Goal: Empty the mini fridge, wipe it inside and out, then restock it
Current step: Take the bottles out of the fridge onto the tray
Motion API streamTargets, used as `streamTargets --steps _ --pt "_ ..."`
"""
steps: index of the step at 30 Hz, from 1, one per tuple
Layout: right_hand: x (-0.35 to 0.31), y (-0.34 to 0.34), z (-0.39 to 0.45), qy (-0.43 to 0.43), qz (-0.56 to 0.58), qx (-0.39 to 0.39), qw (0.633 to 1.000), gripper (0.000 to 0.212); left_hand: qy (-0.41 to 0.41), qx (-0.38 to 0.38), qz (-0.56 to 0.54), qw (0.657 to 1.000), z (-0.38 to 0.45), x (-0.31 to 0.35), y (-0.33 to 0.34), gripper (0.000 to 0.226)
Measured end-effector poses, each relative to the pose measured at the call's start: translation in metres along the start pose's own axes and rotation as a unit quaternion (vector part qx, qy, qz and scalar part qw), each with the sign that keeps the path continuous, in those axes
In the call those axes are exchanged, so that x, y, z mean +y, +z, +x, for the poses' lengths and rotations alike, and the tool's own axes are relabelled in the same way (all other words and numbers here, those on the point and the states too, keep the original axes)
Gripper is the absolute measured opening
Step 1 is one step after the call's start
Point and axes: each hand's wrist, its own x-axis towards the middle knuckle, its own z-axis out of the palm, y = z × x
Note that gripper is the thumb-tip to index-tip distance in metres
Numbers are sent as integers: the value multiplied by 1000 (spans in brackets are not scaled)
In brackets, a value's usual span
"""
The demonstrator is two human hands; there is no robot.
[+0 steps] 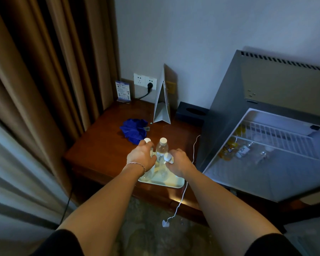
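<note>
Mini fridge, grey metal box, at 3 o'clock, door open toward me. I count three clear plastic water bottles, white caps, upright on pale green tray. Left hand grips the 10 o'clock one; right hand pinches the nearest. One blue cloth at 11.

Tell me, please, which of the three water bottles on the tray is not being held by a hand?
The middle bottle, farthest back on the tray. The left hand holds the left bottle; the right hand holds the right bottle.
</note>
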Motion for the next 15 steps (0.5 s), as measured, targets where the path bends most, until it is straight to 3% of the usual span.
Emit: streamTargets --steps 9,15 --pt "34 -29 -34 -27 -33 21 999 42 51 49 90 993 -23 44 -3 48" --pt "104 -74 -75 6 -55 33 998 37 111 -2 101 989 -38 122 31 55"
